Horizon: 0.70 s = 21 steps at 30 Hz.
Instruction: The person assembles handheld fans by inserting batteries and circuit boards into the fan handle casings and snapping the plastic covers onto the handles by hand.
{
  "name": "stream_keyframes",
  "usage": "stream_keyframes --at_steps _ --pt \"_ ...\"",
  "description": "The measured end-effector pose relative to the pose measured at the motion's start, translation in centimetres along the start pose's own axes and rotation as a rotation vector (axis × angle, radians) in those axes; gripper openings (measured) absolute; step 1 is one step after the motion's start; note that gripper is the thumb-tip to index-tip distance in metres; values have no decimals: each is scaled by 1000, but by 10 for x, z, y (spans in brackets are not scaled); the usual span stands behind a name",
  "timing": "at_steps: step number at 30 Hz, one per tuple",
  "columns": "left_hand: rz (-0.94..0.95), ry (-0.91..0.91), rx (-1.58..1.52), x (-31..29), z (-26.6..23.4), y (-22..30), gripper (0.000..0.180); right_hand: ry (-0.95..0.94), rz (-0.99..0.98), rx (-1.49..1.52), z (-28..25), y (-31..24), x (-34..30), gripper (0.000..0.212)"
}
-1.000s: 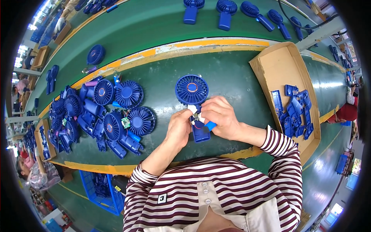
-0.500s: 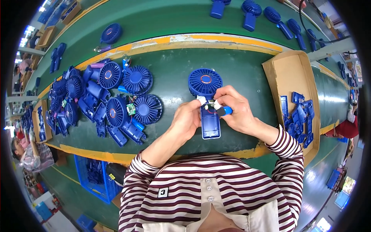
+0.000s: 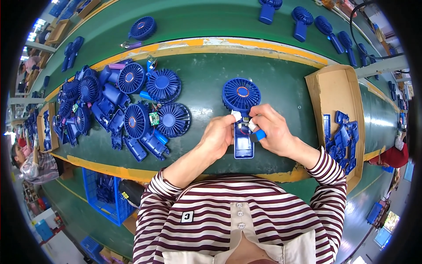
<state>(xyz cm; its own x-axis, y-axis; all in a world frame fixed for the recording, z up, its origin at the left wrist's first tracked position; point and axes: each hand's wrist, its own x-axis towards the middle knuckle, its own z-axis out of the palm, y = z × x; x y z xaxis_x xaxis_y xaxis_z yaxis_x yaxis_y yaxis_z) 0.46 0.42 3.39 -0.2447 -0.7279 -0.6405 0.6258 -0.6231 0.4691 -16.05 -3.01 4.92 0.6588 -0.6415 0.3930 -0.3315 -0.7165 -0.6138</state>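
Note:
A blue handheld fan [image 3: 241,93] lies on the green worktable in front of me, its handle [image 3: 244,148] opened so the hollow inside shows. My left hand [image 3: 217,135] grips the fan near its neck, with a white cover on the thumb tip. Across from it, my right hand [image 3: 274,132] is closed around a blue cylindrical battery [image 3: 258,135] beside the handle. White also covers a fingertip of that hand. Between the fingertips sits a small circuit board [image 3: 245,119] with thin wires, partly hidden by the fingers.
To the left is a heap of blue fan parts [image 3: 112,103] with loose batteries and circuit boards. A cardboard box [image 3: 317,90] holding blue plastic pieces stands on the right. Beyond the yellow edge, a green belt carries several fans [image 3: 302,20]. Below left is a blue crate [image 3: 94,193].
The view has turned slightly, shifting the scene in the picture. Both hands stay at the fan's neck; the right fingers and the battery have shifted a little against the handle.

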Motion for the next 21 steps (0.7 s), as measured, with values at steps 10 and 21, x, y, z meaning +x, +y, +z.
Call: stream_keyframes --at_steps 10,21 --pt "7 0 41 2 -15 -12 24 -209 -75 -239 3 -7 -3 21" --pt "88 -85 303 5 -25 -21 18 -261 -122 -301 11 1 -5 18"
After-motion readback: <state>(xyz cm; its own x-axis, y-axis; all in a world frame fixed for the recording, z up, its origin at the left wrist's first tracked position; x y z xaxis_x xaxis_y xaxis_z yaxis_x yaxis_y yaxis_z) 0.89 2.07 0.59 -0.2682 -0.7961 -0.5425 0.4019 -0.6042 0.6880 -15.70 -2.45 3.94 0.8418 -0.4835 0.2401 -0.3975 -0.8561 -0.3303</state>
